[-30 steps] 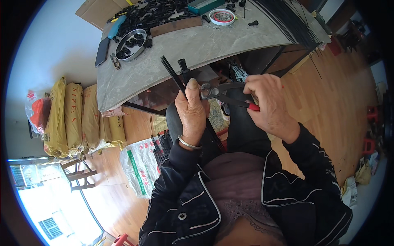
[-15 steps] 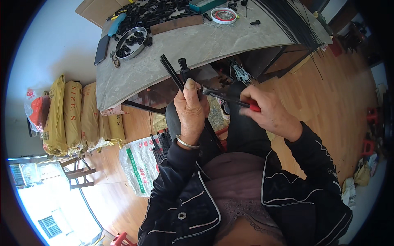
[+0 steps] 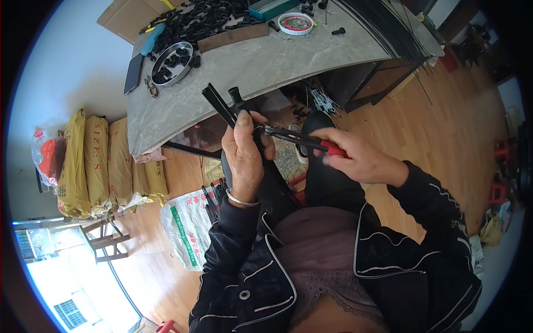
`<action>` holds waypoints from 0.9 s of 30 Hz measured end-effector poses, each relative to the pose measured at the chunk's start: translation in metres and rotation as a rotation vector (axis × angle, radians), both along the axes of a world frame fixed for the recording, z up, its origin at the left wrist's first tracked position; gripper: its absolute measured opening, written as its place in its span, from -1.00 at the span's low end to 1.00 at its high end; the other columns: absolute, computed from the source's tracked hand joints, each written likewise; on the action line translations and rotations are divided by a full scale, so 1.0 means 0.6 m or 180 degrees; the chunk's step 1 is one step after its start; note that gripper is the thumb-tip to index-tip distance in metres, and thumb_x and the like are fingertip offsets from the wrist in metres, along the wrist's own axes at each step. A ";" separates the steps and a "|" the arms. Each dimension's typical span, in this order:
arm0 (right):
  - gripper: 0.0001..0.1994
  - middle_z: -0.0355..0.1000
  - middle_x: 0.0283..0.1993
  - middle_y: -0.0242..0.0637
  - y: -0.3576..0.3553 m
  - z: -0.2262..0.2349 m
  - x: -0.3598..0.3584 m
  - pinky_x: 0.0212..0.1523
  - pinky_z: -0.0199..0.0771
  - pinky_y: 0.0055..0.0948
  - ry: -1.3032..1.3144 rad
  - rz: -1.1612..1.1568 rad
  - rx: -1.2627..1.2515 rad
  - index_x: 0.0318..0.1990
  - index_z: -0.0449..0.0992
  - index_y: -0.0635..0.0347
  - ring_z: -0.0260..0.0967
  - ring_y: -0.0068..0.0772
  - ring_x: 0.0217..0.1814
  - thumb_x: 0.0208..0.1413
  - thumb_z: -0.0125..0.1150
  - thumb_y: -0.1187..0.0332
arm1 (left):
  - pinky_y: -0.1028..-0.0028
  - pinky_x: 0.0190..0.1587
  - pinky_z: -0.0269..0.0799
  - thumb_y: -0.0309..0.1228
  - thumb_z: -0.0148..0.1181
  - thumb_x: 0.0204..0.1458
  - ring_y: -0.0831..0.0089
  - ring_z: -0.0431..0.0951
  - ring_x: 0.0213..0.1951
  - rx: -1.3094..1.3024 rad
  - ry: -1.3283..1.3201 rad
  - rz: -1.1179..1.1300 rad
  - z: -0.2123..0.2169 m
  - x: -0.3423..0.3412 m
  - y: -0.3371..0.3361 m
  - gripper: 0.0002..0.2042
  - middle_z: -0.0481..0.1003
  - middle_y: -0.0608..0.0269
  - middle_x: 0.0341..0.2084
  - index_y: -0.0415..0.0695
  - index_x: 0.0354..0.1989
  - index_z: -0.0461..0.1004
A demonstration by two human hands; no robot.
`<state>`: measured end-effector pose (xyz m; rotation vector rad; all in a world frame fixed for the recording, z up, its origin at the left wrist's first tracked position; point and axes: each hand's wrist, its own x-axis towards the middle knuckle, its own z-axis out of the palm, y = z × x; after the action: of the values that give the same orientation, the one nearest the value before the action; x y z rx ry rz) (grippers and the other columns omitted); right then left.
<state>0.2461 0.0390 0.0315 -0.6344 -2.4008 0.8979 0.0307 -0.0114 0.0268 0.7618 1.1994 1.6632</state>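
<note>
In front of the table edge, my left hand [image 3: 244, 158] is closed round several slim black rods [image 3: 218, 103] and a black piece with a wider, knob-like end [image 3: 235, 94]. The thumb presses on top, and the rods' upper ends stick out beyond the fist, tilted to the left. My right hand [image 3: 358, 155] grips pliers [image 3: 297, 137] with red-and-black handles. Their metal jaws lie beside the left fingers, against a thin bit of wire at the black piece. Whether the jaws are clamped on the wire cannot be made out.
On the grey table [image 3: 244, 61] lie a heap of black fittings [image 3: 200, 22], a round metal tray [image 3: 172, 64], a white dish [image 3: 295, 24] of small metal bits and long black rods [image 3: 369, 28]. Yellow sacks [image 3: 94, 166] stand at the left. A white sack [image 3: 186, 227] lies on the floor.
Both hands have moved a little left and toward me, with the rods and pliers. The pliers still meet the black piece beside the left fingers.
</note>
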 end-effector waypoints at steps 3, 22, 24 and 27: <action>-0.75 0.44 -0.34 -0.28 -0.021 0.032 0.013 -0.52 0.41 -0.58 -0.0304 0.0195 -0.3589 -0.03 0.31 0.29 0.42 -0.54 -0.53 0.17 0.04 0.40 | 0.59 -0.72 0.11 0.07 -0.13 0.23 0.58 0.26 -0.79 0.0181 0.0062 -0.0127 -0.011 0.000 0.000 -0.47 0.28 0.32 -0.77 -0.26 -0.38 0.37; -0.78 0.42 -0.34 -0.25 -0.011 0.061 0.027 -0.59 0.46 -0.48 -0.1112 0.0363 -0.4129 -0.12 0.31 0.31 0.38 -0.51 -0.66 0.07 0.13 0.56 | 0.61 -0.77 0.04 0.15 -0.17 0.21 0.64 0.18 -0.82 0.0136 0.0393 -0.0077 -0.004 0.013 -0.010 -0.42 0.22 0.39 -0.79 -0.23 -0.43 0.36; -0.69 0.43 -0.30 -0.22 -0.002 0.083 0.015 -0.50 0.46 -0.51 -0.1586 0.0195 -0.3642 -0.02 0.29 0.31 0.42 -0.54 -0.57 0.07 0.12 0.57 | 0.66 -0.72 0.05 0.02 0.03 0.19 0.72 0.20 -0.78 0.0197 -0.0049 -0.0079 -0.004 0.014 -0.018 -0.56 0.25 0.45 -0.77 -0.20 -0.39 0.39; -0.60 0.46 -0.31 -0.33 0.010 0.062 0.027 -0.39 0.41 -0.53 -0.0846 0.0157 -0.0600 0.14 0.25 0.29 0.42 -0.59 -0.42 0.13 0.06 0.51 | 0.66 -0.71 0.03 0.01 0.06 0.18 0.74 0.17 -0.76 0.0276 -0.0139 -0.0056 0.001 0.019 -0.012 -0.56 0.24 0.47 -0.76 -0.21 -0.39 0.39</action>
<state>0.2622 0.0453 0.0689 -0.8133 -2.5939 1.1332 0.0419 -0.0186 0.0274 0.7832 1.0933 1.7178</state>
